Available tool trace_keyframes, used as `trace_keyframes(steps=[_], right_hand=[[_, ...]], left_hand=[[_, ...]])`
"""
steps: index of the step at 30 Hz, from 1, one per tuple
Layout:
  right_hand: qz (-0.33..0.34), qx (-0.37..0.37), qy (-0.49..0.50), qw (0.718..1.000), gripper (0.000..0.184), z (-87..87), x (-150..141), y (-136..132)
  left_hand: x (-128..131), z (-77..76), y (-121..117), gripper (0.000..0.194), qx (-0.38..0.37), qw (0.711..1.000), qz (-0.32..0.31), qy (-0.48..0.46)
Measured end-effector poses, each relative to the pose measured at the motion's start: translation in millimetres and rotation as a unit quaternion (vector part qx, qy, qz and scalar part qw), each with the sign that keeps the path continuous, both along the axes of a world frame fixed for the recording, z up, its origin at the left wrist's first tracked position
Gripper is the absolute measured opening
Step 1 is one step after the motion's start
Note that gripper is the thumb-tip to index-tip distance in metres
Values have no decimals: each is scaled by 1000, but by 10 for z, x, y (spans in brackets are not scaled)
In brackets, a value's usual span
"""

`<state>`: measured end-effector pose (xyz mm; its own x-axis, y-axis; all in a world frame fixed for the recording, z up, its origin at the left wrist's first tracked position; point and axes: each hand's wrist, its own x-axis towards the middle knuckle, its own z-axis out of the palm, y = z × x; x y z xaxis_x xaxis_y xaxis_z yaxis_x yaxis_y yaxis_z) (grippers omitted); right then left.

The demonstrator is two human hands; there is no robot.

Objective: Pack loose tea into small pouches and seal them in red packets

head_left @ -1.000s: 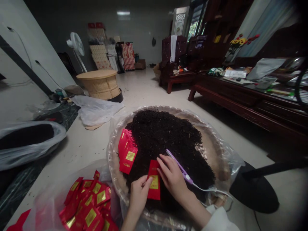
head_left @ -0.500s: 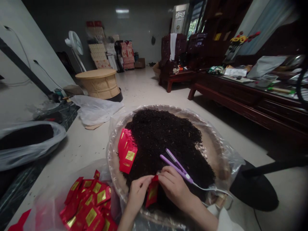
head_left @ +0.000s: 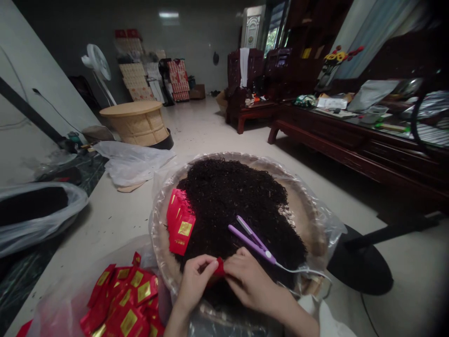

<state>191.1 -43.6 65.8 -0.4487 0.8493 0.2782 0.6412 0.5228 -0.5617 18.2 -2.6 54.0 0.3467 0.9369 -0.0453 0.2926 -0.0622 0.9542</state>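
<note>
Between my two hands is a small red packet (head_left: 219, 267), pinched at its upper edge. My left hand (head_left: 198, 276) grips its left side and my right hand (head_left: 247, 276) its right side; the fingers partly hide it. Both hands are over the near part of a round basket (head_left: 308, 196) lined with clear plastic. Dark loose tea leaves (head_left: 231, 192) are heaped inside. On the heap, just beyond my right hand, lies a purple hair straightener (head_left: 254, 243) with its jaws apart and a white cord. Flat red packets (head_left: 180, 222) overlap at the basket's left.
A plastic bag holding several filled red packets (head_left: 126, 299) is at the lower left. Another bag of dark leaves (head_left: 35, 206) lies farther left. A black stand base (head_left: 361, 262) is right of the basket, near a dark wooden table (head_left: 343, 140).
The red packet has turned and been lifted between my fingers, so less of its front shows. My view has shifted slightly right. The straightener stays on the leaves.
</note>
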Motion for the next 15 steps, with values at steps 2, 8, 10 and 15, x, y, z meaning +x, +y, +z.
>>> trace_keyframes(steps=[2, 8, 10, 15], right_hand=[[12, -102, -29, 994, 6, 106, -3, 2], [42, -228, -112, 966, 20, 247, -43, 30], [41, -243, -111, 963, 23, 246, -60, 31], [60, -287, -64, 954, 31, 253, -51, 40]], left_hand=[[24, 29, -25, 27, 26, 1000, -14, 10], [-24, -2, -3, 20, 97, 990, -87, 57], [-74, -13, 45, 20, 137, 982, -103, 77], [-134, -12, 153, 22, 279, 944, -142, 103]])
